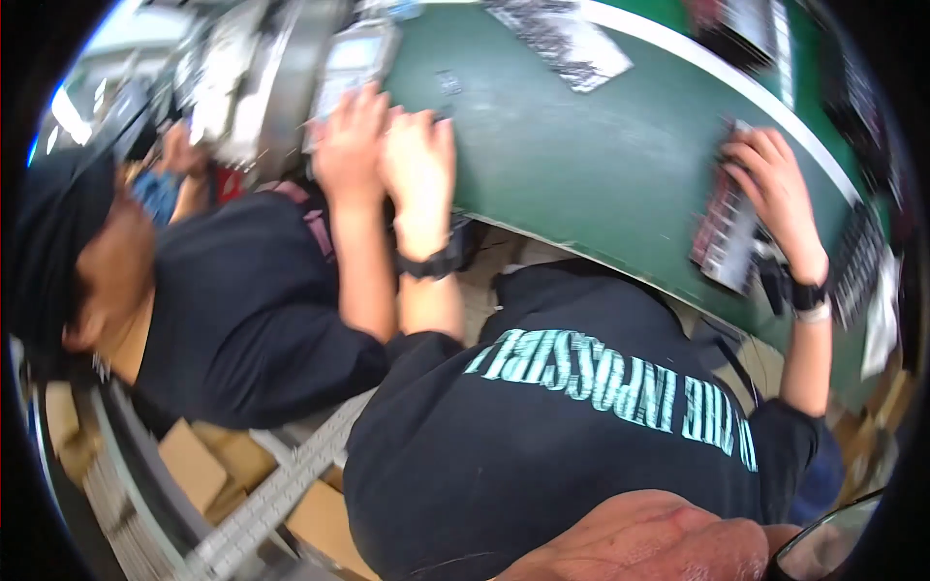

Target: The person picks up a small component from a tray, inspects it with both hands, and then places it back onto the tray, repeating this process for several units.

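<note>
Flatly — right hand (775,189) on striped packet (725,237)

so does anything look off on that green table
Nothing spilled or broken shows. Only a stack of dark packets lies skewed at the near edge of the green table, under a co-worker's hand. The blur hides finer faults.

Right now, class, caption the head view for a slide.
A co-worker in black leans over a green table, one hand on a dark pack.
</note>
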The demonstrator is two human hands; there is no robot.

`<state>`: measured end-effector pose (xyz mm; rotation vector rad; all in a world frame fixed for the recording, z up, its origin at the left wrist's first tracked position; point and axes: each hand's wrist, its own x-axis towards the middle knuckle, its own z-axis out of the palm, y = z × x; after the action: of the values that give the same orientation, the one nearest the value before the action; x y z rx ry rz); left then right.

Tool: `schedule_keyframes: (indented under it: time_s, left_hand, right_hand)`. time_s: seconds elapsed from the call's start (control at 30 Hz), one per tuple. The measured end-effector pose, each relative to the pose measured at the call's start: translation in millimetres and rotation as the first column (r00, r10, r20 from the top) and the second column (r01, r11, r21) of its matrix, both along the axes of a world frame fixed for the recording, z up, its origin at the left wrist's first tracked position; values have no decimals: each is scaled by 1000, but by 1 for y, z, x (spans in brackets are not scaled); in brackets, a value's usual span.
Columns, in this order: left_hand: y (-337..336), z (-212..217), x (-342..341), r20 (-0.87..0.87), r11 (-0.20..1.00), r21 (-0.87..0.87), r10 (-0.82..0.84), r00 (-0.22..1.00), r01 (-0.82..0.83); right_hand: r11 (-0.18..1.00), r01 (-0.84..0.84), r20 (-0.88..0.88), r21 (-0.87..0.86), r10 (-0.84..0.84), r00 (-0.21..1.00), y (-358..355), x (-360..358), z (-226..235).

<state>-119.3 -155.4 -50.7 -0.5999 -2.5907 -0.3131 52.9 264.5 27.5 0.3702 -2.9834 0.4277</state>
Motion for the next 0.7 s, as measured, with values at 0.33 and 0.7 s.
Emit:
schedule_keyframes:
  time_s: [0.33,0.7]
  left_hand:
    - [47,14,33,174,977,210,-74,982,36]
    - [32,17,35,260,963,271,-74,963,0]
  right_hand:
    - [998,-37,31,42,36,999,18,0,-3]
    - [990,-111,108,88,101,989,11,-15,16]
